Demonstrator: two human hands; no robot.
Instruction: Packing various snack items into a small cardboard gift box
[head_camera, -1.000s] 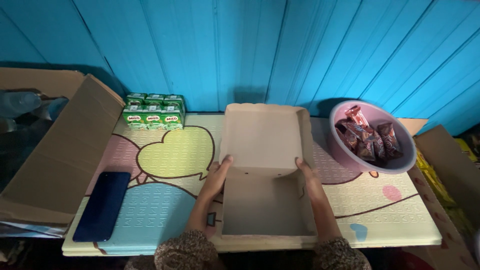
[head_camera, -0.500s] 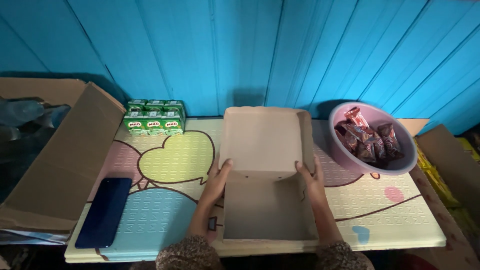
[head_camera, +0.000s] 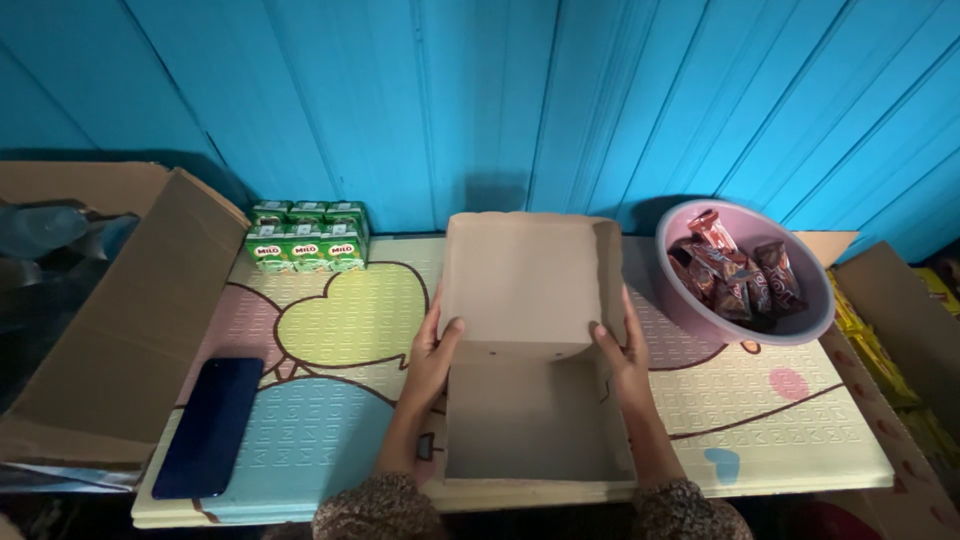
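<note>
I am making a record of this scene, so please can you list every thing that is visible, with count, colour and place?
small cardboard box: one, brown, open, centre of the mat, lid up.
drink cartons: one pack, green, back left on the mat.
bowl: one, pink, back right.
snack packets: several, dark red, inside the bowl.
phone: one, dark blue, front left, flat.
mat: one, pastel, cartoon pattern.
large cardboard box: one, brown, far left.
wall: blue planks, behind.
left hand: on the box's left side.
right hand: on the box's right side.
</note>
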